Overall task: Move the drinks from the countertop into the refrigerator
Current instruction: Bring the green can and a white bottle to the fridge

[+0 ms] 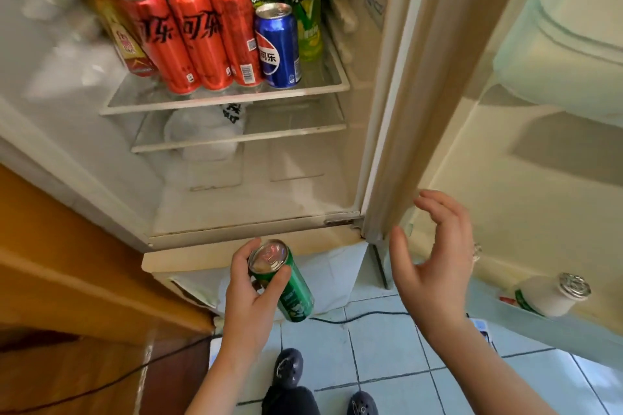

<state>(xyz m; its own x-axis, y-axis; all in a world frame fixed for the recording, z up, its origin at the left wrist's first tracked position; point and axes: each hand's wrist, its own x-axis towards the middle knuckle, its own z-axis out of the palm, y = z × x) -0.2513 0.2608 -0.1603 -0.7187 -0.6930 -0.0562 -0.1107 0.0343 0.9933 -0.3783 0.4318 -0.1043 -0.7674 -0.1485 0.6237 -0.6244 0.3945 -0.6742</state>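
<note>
We have the green can [283, 281] in our left hand [247, 293], low in the near middle of the scene, in front of the open fridge [256, 212] and well below the shelf [226, 99] where the other drinks stand. The can looks sealed, its tab flat on the lid, so we judge it full: fairly heavy for its size, stiff while under pressure, but thin-walled and easy to dent if dropped. Its painted side is smooth and may be slippery, so the best hold is around the upper body, thumb against fingers, not on the lid. That is roughly how we hold it now: the left hand is wrapped around the top third, thumb on the far-left side, fingers curled over the near side, with the can tilted, lid toward us and base pointing down and right. Our right hand [435, 266] is empty, its fingers spread and loosely curved, palm facing left, hanging near the lower edge of the open door [505, 162] without touching it, as far as we can tell. On the shelf three red cans [199, 40] stand in a row, with a blue can [278, 47] just right of them and green bottles [301, 0] behind. The free spot seems to be at the front right of the shelf, near the blue can. A white bottle [549, 295] sits in the door's lower rack on the right.
</note>
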